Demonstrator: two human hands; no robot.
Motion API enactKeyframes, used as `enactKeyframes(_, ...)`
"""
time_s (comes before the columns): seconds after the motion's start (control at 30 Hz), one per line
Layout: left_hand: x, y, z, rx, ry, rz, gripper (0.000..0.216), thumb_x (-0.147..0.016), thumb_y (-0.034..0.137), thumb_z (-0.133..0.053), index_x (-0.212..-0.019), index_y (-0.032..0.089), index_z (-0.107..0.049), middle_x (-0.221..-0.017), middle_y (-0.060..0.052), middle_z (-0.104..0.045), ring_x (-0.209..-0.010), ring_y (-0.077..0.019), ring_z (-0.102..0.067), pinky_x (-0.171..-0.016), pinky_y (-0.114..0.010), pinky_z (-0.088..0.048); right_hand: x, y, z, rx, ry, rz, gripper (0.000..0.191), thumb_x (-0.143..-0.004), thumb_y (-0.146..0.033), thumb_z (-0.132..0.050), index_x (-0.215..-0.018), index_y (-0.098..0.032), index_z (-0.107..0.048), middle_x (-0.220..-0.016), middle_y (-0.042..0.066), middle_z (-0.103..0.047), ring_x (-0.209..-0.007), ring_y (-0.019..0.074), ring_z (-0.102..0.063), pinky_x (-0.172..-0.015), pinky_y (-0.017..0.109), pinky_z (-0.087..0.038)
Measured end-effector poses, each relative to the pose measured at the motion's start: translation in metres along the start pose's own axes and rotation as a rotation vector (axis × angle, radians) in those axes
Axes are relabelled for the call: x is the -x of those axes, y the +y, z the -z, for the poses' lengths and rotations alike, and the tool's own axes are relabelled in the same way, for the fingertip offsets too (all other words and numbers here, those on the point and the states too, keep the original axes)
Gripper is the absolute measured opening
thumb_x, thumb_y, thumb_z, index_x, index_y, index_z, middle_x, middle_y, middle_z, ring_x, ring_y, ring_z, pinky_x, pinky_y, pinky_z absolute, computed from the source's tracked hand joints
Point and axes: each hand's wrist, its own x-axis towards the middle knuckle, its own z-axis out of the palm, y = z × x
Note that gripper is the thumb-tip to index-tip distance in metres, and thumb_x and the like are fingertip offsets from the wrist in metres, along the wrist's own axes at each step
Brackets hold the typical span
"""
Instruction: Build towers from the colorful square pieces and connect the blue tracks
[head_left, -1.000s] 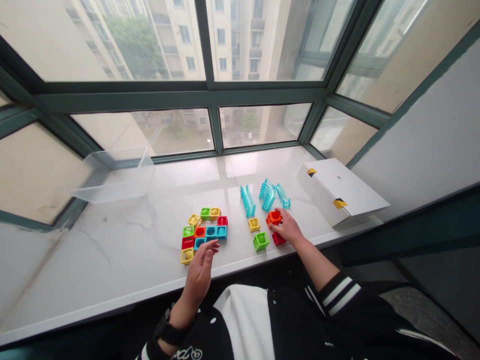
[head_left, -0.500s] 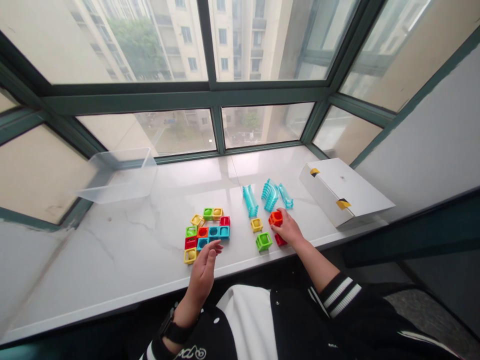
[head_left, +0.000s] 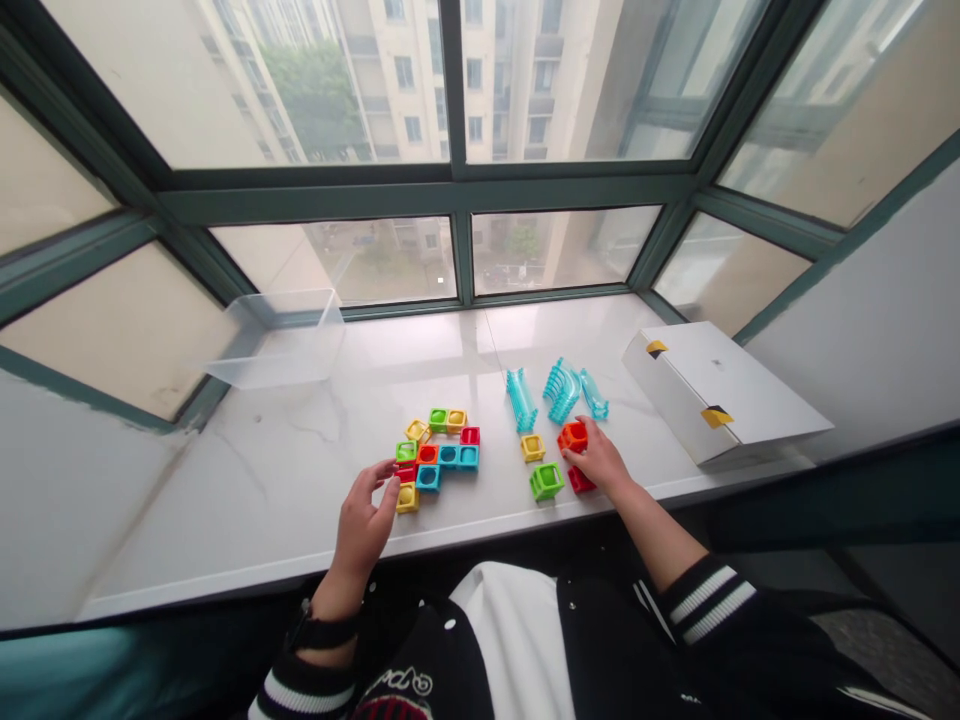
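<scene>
My right hand point(head_left: 602, 460) is closed around an orange block point(head_left: 574, 436), a hollow cube with round openings. A red block point(head_left: 581, 479) lies just under that hand, partly covered by it. My left hand point(head_left: 366, 520) is at the left edge of a cluster of joined coloured blocks, thumb and fingers apart beside a red block point(head_left: 406, 473) and a yellow block point(head_left: 407, 498). Whether the fingertips touch them is hard to see. The cluster also has an orange block point(head_left: 427, 454), blue blocks point(head_left: 448, 457) and green blocks point(head_left: 439, 419).
A loose green block point(head_left: 547, 481) and yellow block point(head_left: 532, 447) lie between my hands. Behind are translucent turquoise track pieces point(head_left: 562, 390). A white box point(head_left: 727, 390) stands at right, a clear plastic bin point(head_left: 289, 345) at back left. Windows border the white counter point(head_left: 262, 490).
My left hand has moved left from the front of the cluster to its left side. My right hand stays on the orange block. The view has shifted slightly left.
</scene>
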Motion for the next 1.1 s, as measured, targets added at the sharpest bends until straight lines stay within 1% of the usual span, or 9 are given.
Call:
enactKeyframes(0.17,0.002,-0.018,0.002,-0.161,-0.064,-0.066,0.040,-0.098,0.048,-0.061,-0.129,0.023,-0.068,-0.127,-0.012,-0.070,-0.122,-0.0313,-0.065,-0.110,-0.053,-0.051,0.001,-0.001,0.003,0.009,-0.004,0.036,0.081,-0.082,-0.041,-0.075,-0.155,-0.028,-0.043,-0.150,0.016,-0.059,-0.132,0.0372,-0.063,-0.105,0.051,-0.055)
enactKeyframes(0.27,0.006,-0.025,-0.003,-0.232,-0.124,-0.071,0.040,-0.095,0.043,-0.063,-0.131,0.025,-0.067,-0.132,-0.011,-0.067,-0.126,-0.0319,-0.062,-0.114,-0.054,-0.048,0.005,-0.002,0.011,0.017,0.001,0.053,0.086,-0.083,-0.048,-0.075,-0.159,-0.027,-0.039,-0.155,0.016,-0.053,-0.136,0.0368,-0.060,-0.108,0.052,-0.054)
enactKeyframes(0.33,0.008,-0.029,-0.008,-0.275,-0.162,-0.068,0.040,-0.093,0.038,-0.065,-0.132,0.026,-0.068,-0.135,-0.010,-0.065,-0.127,-0.0317,-0.061,-0.114,-0.053,-0.049,0.009,-0.004,0.019,0.019,0.029,0.062,0.086,-0.085,-0.054,-0.073,-0.159,-0.027,-0.039,-0.153,0.017,-0.054,-0.137,0.0375,-0.058,-0.110,0.054,-0.052)
enactKeyframes(0.5,0.008,-0.029,-0.021,-0.393,-0.214,-0.158,0.039,-0.091,0.028,-0.069,-0.129,0.025,-0.070,-0.139,-0.012,-0.063,-0.128,-0.0337,-0.060,-0.112,-0.053,-0.051,0.020,-0.022,0.043,-0.008,0.223,0.206,0.072,-0.093,-0.054,-0.066,-0.156,-0.024,-0.045,-0.141,0.016,-0.063,-0.134,0.0381,-0.058,-0.115,0.061,-0.047)
enactKeyframes(0.67,0.004,-0.013,-0.038,-0.608,-0.275,-0.245,0.029,-0.090,0.021,-0.070,-0.118,0.023,-0.075,-0.135,-0.015,-0.066,-0.122,-0.0366,-0.062,-0.104,-0.052,-0.054,0.031,-0.062,0.056,-0.061,0.344,0.394,0.055,-0.098,-0.043,-0.063,-0.148,-0.024,-0.053,-0.138,0.015,-0.066,-0.131,0.0368,-0.059,-0.115,0.062,-0.047)
enactKeyframes(0.8,0.003,-0.004,-0.047,-0.704,-0.308,-0.248,0.021,-0.090,0.018,-0.068,-0.109,0.020,-0.077,-0.131,-0.017,-0.067,-0.118,-0.0378,-0.063,-0.096,-0.051,-0.055,0.040,-0.095,0.054,-0.127,0.333,0.549,0.045,-0.099,-0.034,-0.062,-0.143,-0.025,-0.058,-0.134,0.013,-0.068,-0.127,0.0348,-0.062,-0.113,0.059,-0.049)
enactKeyframes(0.9,0.002,-0.003,-0.048,-0.712,-0.331,-0.269,0.018,-0.091,0.013,-0.064,-0.101,0.021,-0.076,-0.124,-0.014,-0.070,-0.114,-0.0355,-0.064,-0.092,-0.048,-0.056,0.047,-0.115,0.046,-0.176,0.268,0.628,0.044,-0.100,-0.029,-0.062,-0.144,-0.026,-0.058,-0.133,0.012,-0.068,-0.126,0.0333,-0.062,-0.111,0.057,-0.051)
enactKeyframes(1.0,0.004,-0.004,-0.047,-0.672,-0.349,-0.307,0.021,-0.091,0.010,-0.061,-0.097,0.024,-0.076,-0.119,-0.010,-0.074,-0.113,-0.0335,-0.065,-0.091,-0.046,-0.055,0.052,-0.127,0.037,-0.202,0.186,0.669,0.044,-0.101,-0.025,-0.062,-0.144,-0.027,-0.057,-0.130,0.011,-0.070,-0.125,0.0321,-0.063,-0.110,0.055,-0.053)
enactKeyframes(1.1,0.008,-0.005,-0.045,-0.587,-0.320,-0.311,0.022,-0.088,0.009,-0.063,-0.095,0.026,-0.075,-0.123,-0.010,-0.074,-0.117,-0.0333,-0.065,-0.096,-0.048,-0.054,0.056,-0.133,0.030,-0.218,0.150,0.666,0.042,-0.100,-0.024,-0.062,-0.142,-0.027,-0.059,-0.129,0.011,-0.070,-0.124,0.0321,-0.064,-0.108,0.055,-0.055)
